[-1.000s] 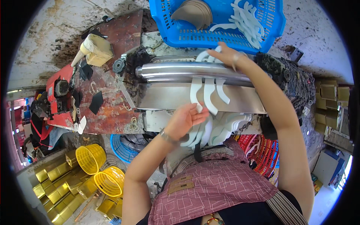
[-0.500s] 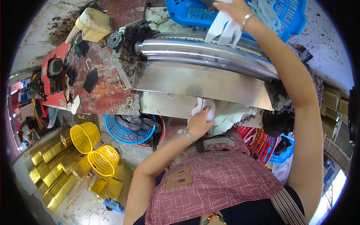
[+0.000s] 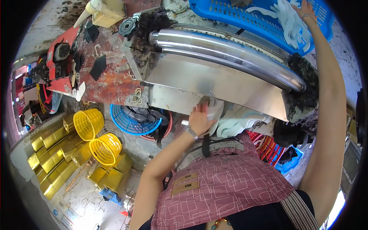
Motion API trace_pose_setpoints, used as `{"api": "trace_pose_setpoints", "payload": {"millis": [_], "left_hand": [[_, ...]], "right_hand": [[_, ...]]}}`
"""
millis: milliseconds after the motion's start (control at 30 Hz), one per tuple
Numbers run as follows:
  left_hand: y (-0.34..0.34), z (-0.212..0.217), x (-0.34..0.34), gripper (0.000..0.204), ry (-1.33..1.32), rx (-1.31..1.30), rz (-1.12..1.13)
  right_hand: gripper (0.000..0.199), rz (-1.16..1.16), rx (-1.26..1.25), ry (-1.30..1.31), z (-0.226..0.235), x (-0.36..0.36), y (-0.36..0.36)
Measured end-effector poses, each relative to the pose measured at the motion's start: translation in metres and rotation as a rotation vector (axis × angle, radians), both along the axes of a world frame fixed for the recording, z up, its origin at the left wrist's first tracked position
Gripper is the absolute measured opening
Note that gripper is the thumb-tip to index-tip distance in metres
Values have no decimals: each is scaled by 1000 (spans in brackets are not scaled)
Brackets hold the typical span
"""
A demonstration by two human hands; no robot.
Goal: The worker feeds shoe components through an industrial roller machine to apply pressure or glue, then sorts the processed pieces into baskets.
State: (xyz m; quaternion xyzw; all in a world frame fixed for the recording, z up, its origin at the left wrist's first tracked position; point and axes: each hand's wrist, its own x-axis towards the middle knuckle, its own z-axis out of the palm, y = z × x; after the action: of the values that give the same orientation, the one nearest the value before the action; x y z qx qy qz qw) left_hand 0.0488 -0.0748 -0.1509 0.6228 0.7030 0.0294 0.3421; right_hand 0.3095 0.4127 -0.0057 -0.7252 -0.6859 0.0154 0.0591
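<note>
My left hand (image 3: 202, 119) rests with its fingers stretched out against the near end of a pile of pale, curved foam-like pieces (image 3: 240, 122), just below the machine's metal plate. Its fingers are not closed round any piece. At the far right, my right hand (image 3: 307, 13) is over a blue basket (image 3: 234, 18), fingers apart, beside a bunch of the same pale strips (image 3: 288, 27) lying in it. Between my hands lies a machine with a shiny metal roller (image 3: 230, 57) and a sloping metal plate (image 3: 214, 78).
Yellow baskets (image 3: 89, 123) and gold boxes (image 3: 50, 157) stand on the floor at left. A blue round basket (image 3: 132, 125) holding dark pieces is below the bench. Red baskets (image 3: 264, 147) sit right of my apron. Black scraps (image 3: 98, 68) lie on the reddish bench.
My right hand has moved right, away from above the roller, and the pale strips it held now lie in the blue basket. My left hand has loosened and its fingers have straightened.
</note>
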Motion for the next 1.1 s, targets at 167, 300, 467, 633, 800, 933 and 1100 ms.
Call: {"api": "trace_pose_setpoints", "payload": {"millis": [167, 300, 467, 633, 800, 933, 1100], "left_hand": [[-10, -13, -5, 60, 7, 51, -154], [-6, 4, -16, 46, 108, 88, -245], [-3, 85, -81, 40, -535, 62, 210], [25, 135, -48, 38, -1303, -167, 301], [52, 163, -18, 32, -585, 216, 119], [63, 170, -8, 30, -825, 38, 88], [66, 151, 3, 28, -1403, -286, 426]], "right_hand": [[51, 631, 372, -25, 70, -44, -62], [32, 896, 391, 87, 91, -76, -191], [29, 1263, -296, 558, 46, -98, -369], [35, 172, -832, 1582, 5, -143, -418], [21, 224, -332, 1079, 13, -123, -412], [27, 45, -526, 1531, 15, -101, -406], [29, -98, -532, 1785, 2, -92, -419]]}}
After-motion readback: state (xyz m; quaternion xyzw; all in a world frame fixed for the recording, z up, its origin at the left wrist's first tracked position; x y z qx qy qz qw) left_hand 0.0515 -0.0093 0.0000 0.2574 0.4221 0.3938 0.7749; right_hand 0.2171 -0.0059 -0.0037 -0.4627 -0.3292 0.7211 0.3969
